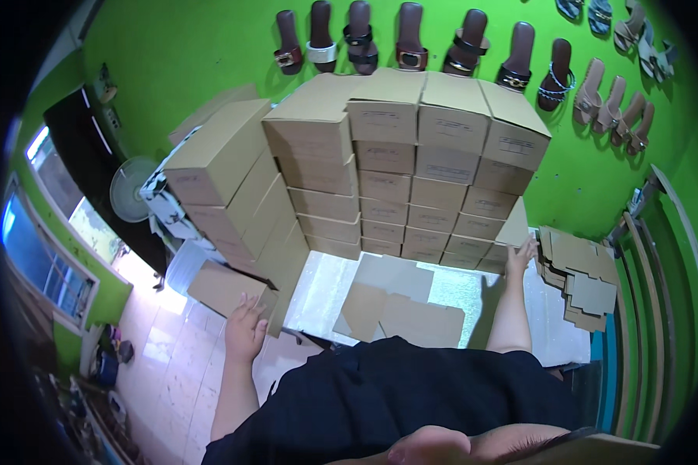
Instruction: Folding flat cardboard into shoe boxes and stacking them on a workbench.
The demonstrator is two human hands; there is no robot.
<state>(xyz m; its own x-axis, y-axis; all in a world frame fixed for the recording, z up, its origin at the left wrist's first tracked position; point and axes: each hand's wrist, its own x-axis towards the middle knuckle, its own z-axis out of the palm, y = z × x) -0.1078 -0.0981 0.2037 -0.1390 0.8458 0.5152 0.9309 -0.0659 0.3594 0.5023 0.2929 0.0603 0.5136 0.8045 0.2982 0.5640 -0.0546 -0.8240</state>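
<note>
Hands reach out, both spread flat. Left hand [244, 329] rests on a brown box [229, 288]; right hand [521, 256] touches a cardboard flap [515, 225] beside flat cardboard pieces [582, 279]. Stacked boxes [395, 170] stand between them.

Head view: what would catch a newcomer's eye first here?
A tall stack of brown cardboard boxes fills the middle, backed by a bright green wall hung with a row of sandals. The left hand rests on a cardboard box at lower left. The right hand reaches a pile of flat cardboard cutouts on the right.
</note>
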